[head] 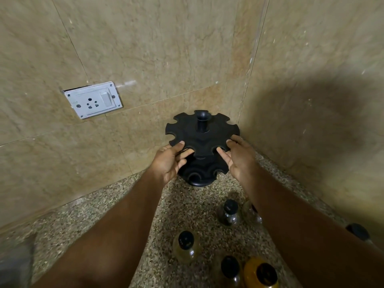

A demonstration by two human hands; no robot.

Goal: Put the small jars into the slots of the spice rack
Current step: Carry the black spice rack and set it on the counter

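1. Head view, nearest edge: five small jars stand on the speckled granite worktop (116, 204) between the forearms. An amber jar with a gold-rimmed cap (260, 273) is just beside a dark-capped clear jar (230, 269); a yellowish jar (186, 246) stands a little farther in.
2. Farther in, a clear round-bodied jar with a black cap (229, 213) stands just beside another clear jar (250, 213), which the right forearm partly hides. A sixth black cap (357, 231) shows beyond the right arm; its body is out of sight.
3. Open granite lies to the left of the jars; a blurred grey shape fills the bottom left corner.
4. Both arms reach forward. The left hand (168, 161) has its thumb on top of the upper disc and its fingers curled under the rim, clamped on it. The right hand (236, 156) rests fingers spread on the disc's right edge and one notch; whether it clamps I cannot tell.
5. Matt black plastic, the spice rack (201, 138) stands at the worktop's back corner: two scalloped tiers with round edge notches, all empty, on a central post with a flared knob.
6. Behind, beige marbled wall tiles (145, 48) meet at a corner close to the rack, leaving little room. A white socket plate with a switch (93, 100) sits on the left wall.
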